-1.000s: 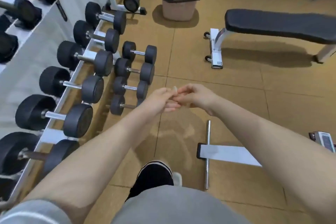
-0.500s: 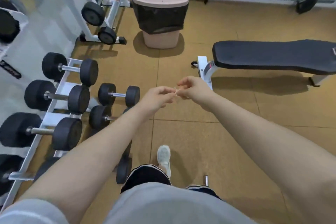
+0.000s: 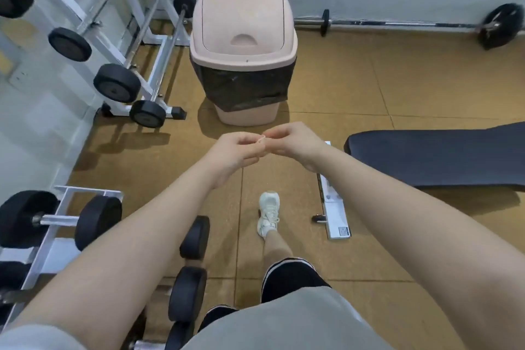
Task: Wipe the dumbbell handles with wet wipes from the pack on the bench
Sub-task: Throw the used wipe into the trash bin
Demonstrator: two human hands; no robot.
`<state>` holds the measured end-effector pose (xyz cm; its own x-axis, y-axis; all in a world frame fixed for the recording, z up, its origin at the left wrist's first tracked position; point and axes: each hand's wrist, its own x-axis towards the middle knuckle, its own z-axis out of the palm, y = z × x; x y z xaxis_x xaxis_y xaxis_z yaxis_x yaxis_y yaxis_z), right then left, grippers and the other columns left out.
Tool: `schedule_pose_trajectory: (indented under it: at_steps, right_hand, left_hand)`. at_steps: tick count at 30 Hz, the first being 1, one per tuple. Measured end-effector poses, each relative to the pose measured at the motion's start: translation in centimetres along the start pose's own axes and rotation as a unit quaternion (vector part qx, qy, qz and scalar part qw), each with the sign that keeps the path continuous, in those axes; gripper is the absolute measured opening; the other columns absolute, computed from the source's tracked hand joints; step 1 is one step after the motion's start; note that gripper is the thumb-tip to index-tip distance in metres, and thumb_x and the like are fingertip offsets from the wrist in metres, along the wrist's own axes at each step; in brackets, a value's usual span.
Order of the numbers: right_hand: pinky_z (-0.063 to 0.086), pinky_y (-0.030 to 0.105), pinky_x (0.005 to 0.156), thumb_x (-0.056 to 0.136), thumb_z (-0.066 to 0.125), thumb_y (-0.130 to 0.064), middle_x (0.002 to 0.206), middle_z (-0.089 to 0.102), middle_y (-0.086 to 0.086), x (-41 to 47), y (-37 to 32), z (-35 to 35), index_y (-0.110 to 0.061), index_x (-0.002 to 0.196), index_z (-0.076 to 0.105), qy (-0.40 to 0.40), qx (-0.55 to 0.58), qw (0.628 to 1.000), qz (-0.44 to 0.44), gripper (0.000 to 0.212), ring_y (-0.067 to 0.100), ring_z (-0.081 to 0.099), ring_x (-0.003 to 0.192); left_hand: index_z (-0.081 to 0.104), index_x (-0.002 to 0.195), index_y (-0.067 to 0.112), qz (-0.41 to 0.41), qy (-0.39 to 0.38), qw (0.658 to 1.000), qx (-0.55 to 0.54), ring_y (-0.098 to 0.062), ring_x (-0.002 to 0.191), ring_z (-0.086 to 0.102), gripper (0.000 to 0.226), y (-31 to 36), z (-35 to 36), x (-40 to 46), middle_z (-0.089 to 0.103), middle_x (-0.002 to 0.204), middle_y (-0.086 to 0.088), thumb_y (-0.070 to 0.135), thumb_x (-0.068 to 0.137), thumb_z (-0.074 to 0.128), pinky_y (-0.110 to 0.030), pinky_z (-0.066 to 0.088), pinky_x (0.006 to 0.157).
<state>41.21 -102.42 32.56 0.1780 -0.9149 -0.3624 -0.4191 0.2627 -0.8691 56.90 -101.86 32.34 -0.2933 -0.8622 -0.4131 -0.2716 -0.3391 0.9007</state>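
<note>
Head view: I look down over both forearms, stretched out above a tan tiled floor (image 3: 341,88).
Left hand (image 3: 235,150): fingers curled, its tips meeting the right hand at mid-frame; I see a small pale scrap at the contact point, too small for me to identify.
Right hand (image 3: 295,140): fingers curled inward, knuckles up, tips touching the left hand's; whether it pinches anything I cannot tell.
Hands, relation: together, held in the air on the near side of the bin.
Bin (image 3: 243,25): pink, swing lid shut, dark liner folded over its body; it stands on the floor just beyond the hands.
Dumbbells: one black dumbbell (image 3: 59,220) lies on the white rack (image 3: 51,250) at near left, its metal handle bare; more black dumbbell heads (image 3: 194,237) sit on the floor beside the rack, partly hidden by the left forearm.
Worktop (image 3: 443,156): black padded bench at right, its white foot (image 3: 333,207) on the floor near the right forearm; I see no wipe pack on the visible part.
Far left: barbells (image 3: 142,34) leaning in a white stand.
Far wall: a long barbell (image 3: 397,23) lies on the floor along it.
Person: white shoe (image 3: 268,213) forward on the floor, dark shorts, grey shirt at the near edge.
</note>
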Motion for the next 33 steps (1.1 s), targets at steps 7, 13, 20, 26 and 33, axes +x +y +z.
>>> schedule_pose_trajectory:
  at_steps: [7, 13, 20, 26, 33]
  right_hand:
    - [0.049, 0.018, 0.07, 0.083, 0.066, -0.011, 0.095, 0.062, 0.0, 21.7, -4.5, -10.4, -0.013, 0.116, 0.061, -0.053, 0.02, 0.998, 0.025, 0.034, 0.011, 0.059, 0.086]
    - [0.046, 0.015, 0.063, 0.084, 0.065, -0.012, 0.081, 0.064, -0.003, 37.0, -6.5, -14.3, -0.021, 0.083, 0.067, -0.057, -0.012, 0.998, 0.017, 0.009, 0.007, 0.057, 0.074]
    - [0.042, 0.029, 0.074, 0.085, 0.058, -0.011, 0.088, 0.064, 0.004, 52.9, -2.6, -16.5, -0.01, 0.093, 0.065, 0.169, -0.103, 0.979, 0.049, 0.01, 0.018, 0.056, 0.083]
    - [0.036, 0.028, 0.069, 0.088, 0.054, -0.008, 0.095, 0.059, 0.011, 61.5, -0.4, -16.8, -0.005, 0.093, 0.06, 0.192, -0.255, 0.948, -0.003, 0.009, 0.026, 0.054, 0.088]
    - [0.045, 0.04, 0.066, 0.089, 0.047, -0.006, 0.106, 0.048, 0.013, 67.3, 1.7, -15.4, -0.005, 0.104, 0.052, 0.04, -0.436, 0.898, 0.03, 0.016, 0.033, 0.055, 0.085]
  left_hand:
    - [0.068, 0.102, 0.024, -0.069, 0.031, 0.994, -0.075, -0.011, 0.102, 0.063, 0.016, 8.3, -5.7, 20.9, 0.068, 0.107, 0.004, 0.029, 0.089, 0.06, -0.029, 0.051, 0.092]
    - [0.055, 0.121, 0.018, -0.089, 0.05, 0.988, -0.12, -0.017, 0.102, 0.064, 0.029, 10.6, -11.1, 35.0, 0.064, 0.113, -0.003, 0.02, 0.092, 0.053, -0.031, 0.053, 0.089]
    - [0.045, 0.135, 0.018, -0.001, 0.12, 0.934, 0.336, -0.02, 0.125, 0.046, 0.04, 7.4, -16.8, 53.2, 0.048, 0.138, -0.001, 0.018, 0.095, 0.043, -0.031, 0.038, 0.101]
    - [0.015, 0.148, 0.012, -0.018, 0.036, 0.822, 0.569, -0.028, 0.142, 0.014, 0.059, 4.0, -22.1, 64.1, 0.011, 0.157, -0.009, 0.017, 0.095, 0.038, -0.036, 0.013, 0.116]
    - [0.007, 0.15, 0.015, -0.016, -0.017, 0.796, 0.605, -0.024, 0.145, -0.004, 0.061, 3.1, -25.2, 68.8, -0.007, 0.158, -0.006, 0.022, 0.097, 0.037, -0.035, -0.002, 0.117]
